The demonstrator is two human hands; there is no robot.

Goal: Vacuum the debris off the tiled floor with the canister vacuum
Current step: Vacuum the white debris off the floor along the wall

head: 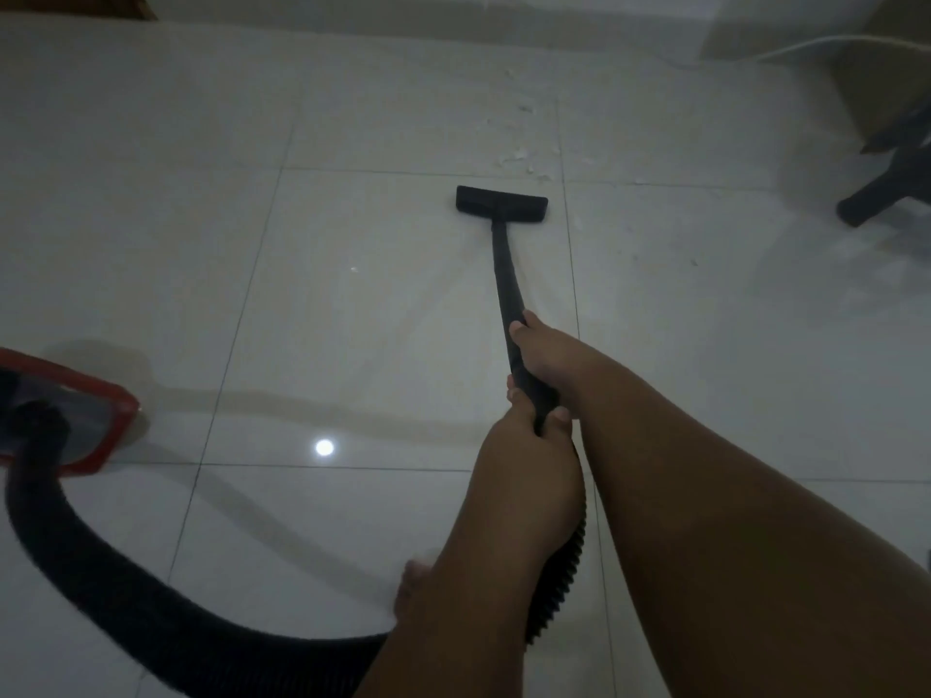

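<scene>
Both of my hands grip the black vacuum wand (pixel 504 274). My right hand (pixel 546 352) holds it higher up the tube, my left hand (pixel 526 435) just below it near the hose joint. The flat black floor nozzle (pixel 501 201) rests on the pale tiled floor (pixel 352 319). White scraps of debris (pixel 524 158) lie just beyond the nozzle, to its upper right. One small speck (pixel 353 270) lies left of the wand. The ribbed black hose (pixel 126 596) curves from the wand to the red canister (pixel 70 420) at the left edge.
A dark chair leg (pixel 876 199) stands on the floor at the right. A white cable (pixel 831 45) runs along the far right by the wall. My bare foot (pixel 413 591) shows beneath my left forearm. A ceiling light reflects on the tile (pixel 324 447).
</scene>
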